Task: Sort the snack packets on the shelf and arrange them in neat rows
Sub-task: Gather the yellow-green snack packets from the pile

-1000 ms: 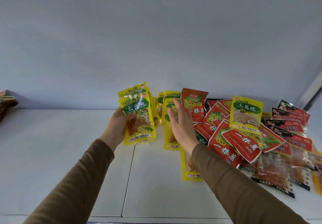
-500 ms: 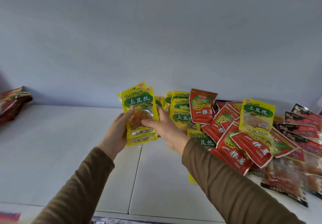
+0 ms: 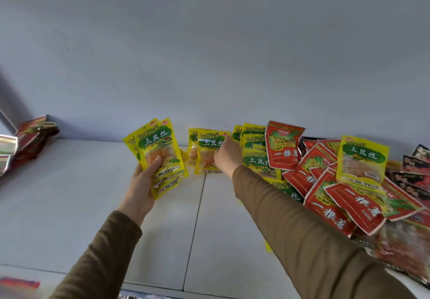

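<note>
Several yellow pkts (image 3: 160,152) in left hand (image 3: 142,182), right hand (image 3: 226,156) on another pkt (image 3: 209,152)

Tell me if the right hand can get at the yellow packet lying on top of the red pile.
Probably yes: the right hand holds nothing I can see, and that yellow packet lies uncovered on top of the red packets.

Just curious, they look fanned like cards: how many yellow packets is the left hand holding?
3 show in the left hand: the front yellow packet, one peeking behind its top edge, one poking out at the left. More may be hidden.
</note>
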The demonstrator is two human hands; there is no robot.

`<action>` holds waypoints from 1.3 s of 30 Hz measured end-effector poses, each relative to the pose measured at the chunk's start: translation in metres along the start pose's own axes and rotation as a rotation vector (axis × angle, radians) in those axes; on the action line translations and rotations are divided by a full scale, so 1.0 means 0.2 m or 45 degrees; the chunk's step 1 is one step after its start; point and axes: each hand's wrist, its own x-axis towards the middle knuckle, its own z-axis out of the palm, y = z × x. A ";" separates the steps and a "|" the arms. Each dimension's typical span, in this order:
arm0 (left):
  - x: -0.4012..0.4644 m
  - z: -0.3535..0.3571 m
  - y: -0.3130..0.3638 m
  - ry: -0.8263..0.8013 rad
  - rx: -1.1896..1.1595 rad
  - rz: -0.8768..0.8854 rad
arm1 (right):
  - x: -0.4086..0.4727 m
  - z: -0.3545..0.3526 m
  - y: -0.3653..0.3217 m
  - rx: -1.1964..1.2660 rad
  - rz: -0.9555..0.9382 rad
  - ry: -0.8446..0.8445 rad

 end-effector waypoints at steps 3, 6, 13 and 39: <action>0.02 -0.01 0.00 0.017 -0.039 0.024 | 0.04 0.11 -0.06 -0.312 -0.016 0.055; 0.04 -0.03 0.01 0.035 -0.031 0.033 | 0.02 0.21 -0.10 -0.261 0.026 0.110; 0.06 -0.09 0.04 0.047 0.000 0.077 | 0.02 0.27 -0.19 0.013 0.076 0.006; 0.03 -0.35 0.13 0.221 0.001 0.136 | 0.20 0.39 -0.40 0.617 0.006 -0.429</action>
